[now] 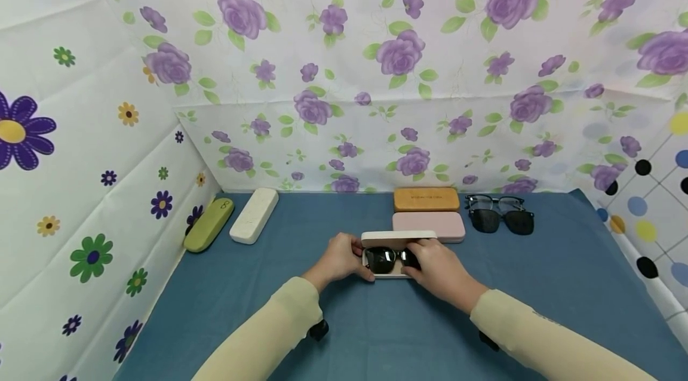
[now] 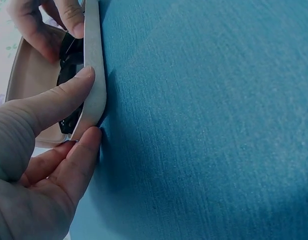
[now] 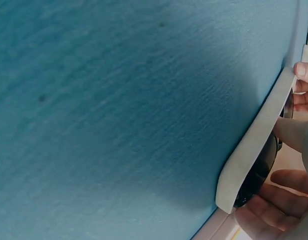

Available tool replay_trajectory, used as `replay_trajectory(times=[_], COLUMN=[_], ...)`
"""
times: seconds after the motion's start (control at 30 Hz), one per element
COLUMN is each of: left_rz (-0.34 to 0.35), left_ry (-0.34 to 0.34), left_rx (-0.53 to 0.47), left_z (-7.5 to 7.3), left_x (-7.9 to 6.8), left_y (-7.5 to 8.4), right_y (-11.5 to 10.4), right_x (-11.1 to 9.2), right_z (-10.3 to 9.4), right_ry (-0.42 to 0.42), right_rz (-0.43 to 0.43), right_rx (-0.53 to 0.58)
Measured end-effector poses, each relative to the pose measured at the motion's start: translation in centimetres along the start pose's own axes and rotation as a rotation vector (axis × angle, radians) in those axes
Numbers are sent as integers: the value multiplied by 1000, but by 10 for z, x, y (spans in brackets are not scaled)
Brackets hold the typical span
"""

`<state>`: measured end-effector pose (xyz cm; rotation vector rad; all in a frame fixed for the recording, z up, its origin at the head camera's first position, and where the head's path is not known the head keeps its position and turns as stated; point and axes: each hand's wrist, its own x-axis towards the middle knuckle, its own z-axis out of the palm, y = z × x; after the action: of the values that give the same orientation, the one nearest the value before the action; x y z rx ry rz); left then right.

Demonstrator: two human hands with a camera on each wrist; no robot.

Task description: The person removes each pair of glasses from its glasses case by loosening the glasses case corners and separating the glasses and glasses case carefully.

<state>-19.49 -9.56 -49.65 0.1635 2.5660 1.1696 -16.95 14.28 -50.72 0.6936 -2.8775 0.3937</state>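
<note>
- The left hand (image 1: 338, 258) grips the left end of the open case (image 1: 398, 237), thumb on its front rim.
- The right hand (image 1: 434, 264) pinches the right side of the sunglasses (image 1: 380, 260), which sit in the open case on the tabletop (image 1: 376, 333).
- From there, the pink case (image 1: 429, 227) lies near at two o'clock, the orange case (image 1: 426, 199) at one.
- Clear glasses (image 1: 495, 199) and dark-lensed glasses (image 1: 486, 221): toward two.
- The white case (image 1: 254, 215) and green case (image 1: 209, 225): toward nine.

The left hand (image 1: 342, 258) grips the open case (image 1: 398, 236) at nine o'clock; the right hand (image 1: 438, 267), at three, holds sunglasses (image 1: 381, 260) inside it. Beyond lie an orange case (image 1: 426, 199) towards one, dark glasses (image 1: 486, 221) at two, a green case (image 1: 208, 226) past nine.
</note>
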Motion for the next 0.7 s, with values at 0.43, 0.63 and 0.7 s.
replay_trajectory(times=[0.43,0.63,0.7], left_rz=[0,-7,-8], left_ry=[42,65,66], left_rx=[115,132,130], left_z=[2,5,5], left_x=[-4,-5,-6], left_y=[7,6,6], right_y=[-7,-11,-12], right_x=[2,-3,-4], right_z=[1,1,1], right_ry=[41,165,192], right_rz=[-15,-67,-75], right_rx=[-113,-147,-159])
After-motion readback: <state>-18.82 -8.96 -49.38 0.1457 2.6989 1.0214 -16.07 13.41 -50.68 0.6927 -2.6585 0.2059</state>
